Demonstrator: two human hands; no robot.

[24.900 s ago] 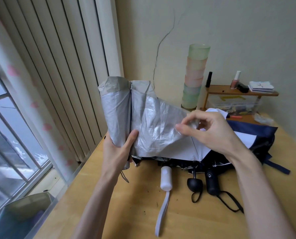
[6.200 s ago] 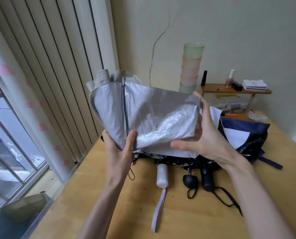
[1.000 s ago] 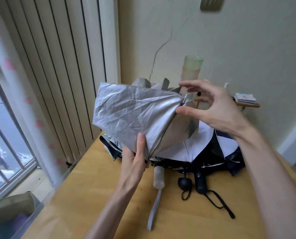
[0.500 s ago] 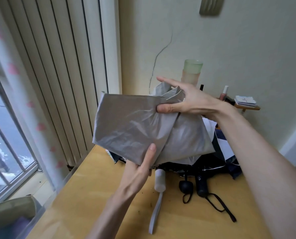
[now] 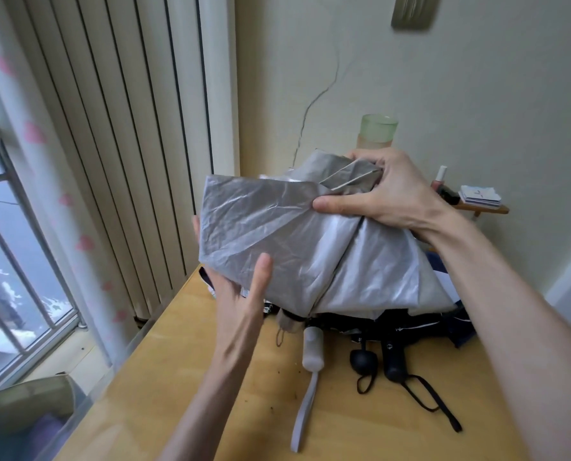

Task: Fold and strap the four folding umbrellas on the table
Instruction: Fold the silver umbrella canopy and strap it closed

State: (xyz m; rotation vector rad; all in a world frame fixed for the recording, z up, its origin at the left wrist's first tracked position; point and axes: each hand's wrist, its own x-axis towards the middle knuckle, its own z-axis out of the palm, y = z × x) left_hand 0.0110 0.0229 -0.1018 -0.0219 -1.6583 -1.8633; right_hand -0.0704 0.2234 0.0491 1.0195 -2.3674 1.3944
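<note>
I hold a silver-grey folding umbrella [image 5: 294, 241] above the wooden table [image 5: 184, 387], its canopy loose and creased. My left hand [image 5: 240, 294] grips the lower left flap, thumb on top and fingers behind the fabric. My right hand [image 5: 380, 191] clutches the gathered fabric at the umbrella's upper end. Its beige handle [image 5: 289, 322] pokes out below. Under it lie three other unfolded umbrellas in a dark heap [image 5: 410, 324]: a white handle [image 5: 313, 349] with a grey strap, a round black handle [image 5: 364, 361] and a black cylindrical handle [image 5: 393, 361] with a black strap.
A stack of pastel cups [image 5: 377, 131] stands against the back wall. A small wooden shelf [image 5: 483, 209] at the right carries bottles and cards. Vertical blinds [image 5: 111, 128] and a window [image 5: 8, 261] run along the left edge of the table.
My right hand has closed tighter round the bunched top of the canopy and pulled it a little right. The left flap has spread flatter over my left hand.
</note>
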